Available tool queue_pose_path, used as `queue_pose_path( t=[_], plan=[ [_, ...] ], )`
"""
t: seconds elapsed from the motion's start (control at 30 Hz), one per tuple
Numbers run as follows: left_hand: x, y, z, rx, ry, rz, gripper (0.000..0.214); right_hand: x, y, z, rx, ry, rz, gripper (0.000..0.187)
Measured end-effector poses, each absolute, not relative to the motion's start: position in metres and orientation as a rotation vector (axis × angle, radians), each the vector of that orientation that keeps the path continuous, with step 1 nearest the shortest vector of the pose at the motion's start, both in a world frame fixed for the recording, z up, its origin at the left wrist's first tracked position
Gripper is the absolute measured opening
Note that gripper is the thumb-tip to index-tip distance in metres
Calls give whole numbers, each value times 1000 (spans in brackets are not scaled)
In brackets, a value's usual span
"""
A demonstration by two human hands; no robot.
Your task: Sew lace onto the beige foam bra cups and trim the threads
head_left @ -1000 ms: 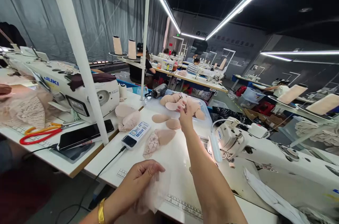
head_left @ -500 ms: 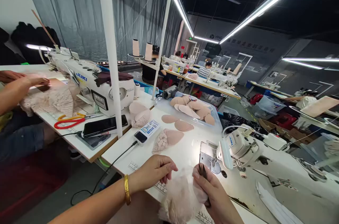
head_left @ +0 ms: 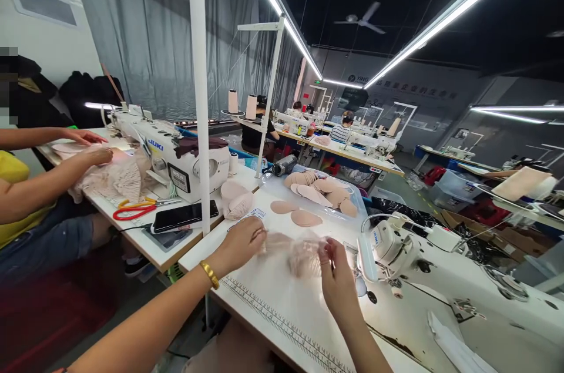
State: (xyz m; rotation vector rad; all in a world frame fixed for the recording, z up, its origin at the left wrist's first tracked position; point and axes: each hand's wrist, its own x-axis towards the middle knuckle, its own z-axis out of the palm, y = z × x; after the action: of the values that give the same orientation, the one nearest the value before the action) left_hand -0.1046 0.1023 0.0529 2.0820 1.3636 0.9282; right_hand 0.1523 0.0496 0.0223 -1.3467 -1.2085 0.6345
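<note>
My left hand (head_left: 241,247), with a gold bracelet at the wrist, hovers over the table with its fingers curled together. A beige fabric piece (head_left: 274,244) lies at its fingertips; whether they grip it is blurred. My right hand (head_left: 338,273) is closed, thumb against fingers, at the right edge of a motion-smeared beige lace cup piece (head_left: 305,258). No thread snips can be made out in it. Beyond the hands lie two plain beige cup pieces (head_left: 307,218). A labelled white device (head_left: 252,214) is mostly hidden behind my left hand.
To the right stands a sewing machine (head_left: 396,244). A clear plastic tray (head_left: 362,208) holds several beige pieces. A white post (head_left: 200,97) rises at the left table edge. At the neighbouring machine (head_left: 194,164), a co-worker's hands (head_left: 94,150) handle lace near scissors (head_left: 136,208) and a phone (head_left: 185,217).
Both hands have moved forward from the table's near edge, the lace piece with them. Dark thread snips seen in my right hand earlier no longer show. The view has shifted slightly.
</note>
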Motion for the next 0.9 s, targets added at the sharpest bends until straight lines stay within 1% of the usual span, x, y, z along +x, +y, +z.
queue_pose_path(
  t=[0.07, 0.13, 0.23, 0.33, 0.37, 0.5, 0.53, 0.6, 0.63, 0.7, 0.77, 0.83, 0.9],
  plan=[
    [-116, 89, 58, 1955, 1316, 944, 29, 152, 47, 16, -1377, -1276, 522, 55],
    [-120, 73, 57, 1827, 1238, 925, 35, 148, 33, 8, -1389, -1385, 494, 46],
    [-108, 47, 48, 1637, 1087, 849, 37, 134, 2, 2, -1278, -1535, 752, 32],
    [-86, 24, 36, 1210, 839, 809, 35, 117, -25, 3, -1158, -1570, 907, 25],
    [-79, 18, 33, 1058, 765, 804, 34, 113, -32, 4, -1155, -1564, 914, 27],
    [-57, 3, 26, 688, 655, 786, 33, 108, -52, -2, -1310, -1530, 812, 51],
    [-53, 1, 25, 631, 636, 769, 32, 109, -56, -6, -1345, -1523, 797, 53],
    [-46, -3, 23, 570, 596, 733, 29, 113, -63, -12, -1369, -1509, 817, 50],
    [-44, -6, 23, 576, 575, 716, 31, 116, -66, -15, -1364, -1488, 841, 47],
    [-40, -10, 22, 683, 562, 691, 44, 124, -69, -18, -1350, -1420, 886, 40],
    [-38, -13, 21, 945, 644, 688, 53, 132, -72, -16, -1358, -1372, 913, 30],
    [-40, -15, 21, 1289, 794, 715, 51, 141, -74, -11, -1389, -1380, 939, 21],
    [-42, -14, 21, 1585, 881, 725, 33, 148, -77, -3, -1413, -1389, 985, 22]
  ],
)
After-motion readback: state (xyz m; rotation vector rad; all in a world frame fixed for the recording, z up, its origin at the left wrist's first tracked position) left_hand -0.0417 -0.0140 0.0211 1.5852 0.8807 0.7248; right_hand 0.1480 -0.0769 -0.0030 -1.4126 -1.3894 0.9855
